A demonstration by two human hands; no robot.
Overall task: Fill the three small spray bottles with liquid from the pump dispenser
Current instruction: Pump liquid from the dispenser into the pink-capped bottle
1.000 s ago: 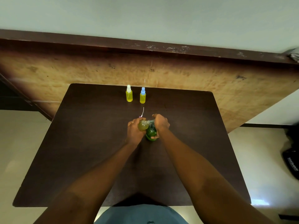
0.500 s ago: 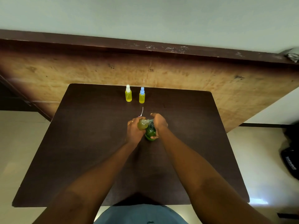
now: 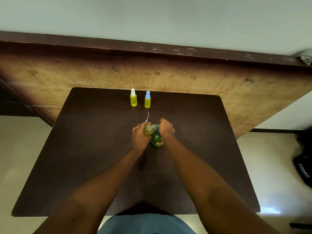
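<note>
Bottle (image 3: 148,130) unmoved, yellowish liquid (image 3: 146,133) inside

Far left: white-capped bottle (image 3: 133,100), yellow liquid. Just right of it: blue-capped bottle (image 3: 147,101), the same yellow, cap pale blue. Centre: third bottle (image 3: 148,130) in my left hand (image 3: 139,137), clear with olive-yellow liquid; pump dispenser (image 3: 156,139) under my right hand (image 3: 166,128), deep green. Ring (image 3: 137,127) on my left hand: gold. Table (image 3: 84,166): plain dark brown. Panel (image 3: 202,85) beyond: tan, mottled grain, dark scuffs; top rail (image 3: 152,48) dark brown. Floor (image 3: 16,149): cream. Near edge: my shirt (image 3: 145,225), grey-blue.
</note>
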